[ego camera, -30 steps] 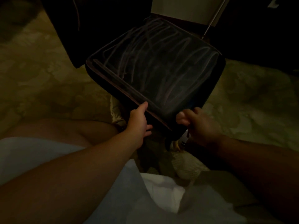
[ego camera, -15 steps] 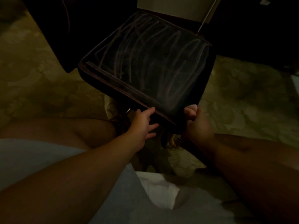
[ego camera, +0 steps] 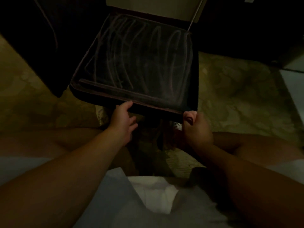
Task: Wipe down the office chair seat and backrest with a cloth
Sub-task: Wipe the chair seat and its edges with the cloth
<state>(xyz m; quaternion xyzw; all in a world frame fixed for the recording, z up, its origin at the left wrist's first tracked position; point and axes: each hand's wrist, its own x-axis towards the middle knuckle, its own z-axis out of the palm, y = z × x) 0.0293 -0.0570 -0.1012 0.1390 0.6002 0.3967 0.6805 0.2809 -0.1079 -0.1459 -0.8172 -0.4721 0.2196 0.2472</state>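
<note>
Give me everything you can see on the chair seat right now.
The chair seat is a dark, squarish padded cushion with piped edges, covered in pale looping wipe streaks. It tilts toward the camera above a patterned floor. The left hand touches its front edge, thumb on top; the right hand is curled at the front right corner. Its grip is too dim to read.

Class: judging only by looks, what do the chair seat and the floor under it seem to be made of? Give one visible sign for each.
Chair seat: probably dark velvet-like or microfibre upholstery with a nap; pale looping streaks cross it, as brushed pile shows. A piped seam rims it.

Floor: perhaps polished stone or patterned vinyl; mottled, cloudy olive patches. The dim light leaves this open.
</note>
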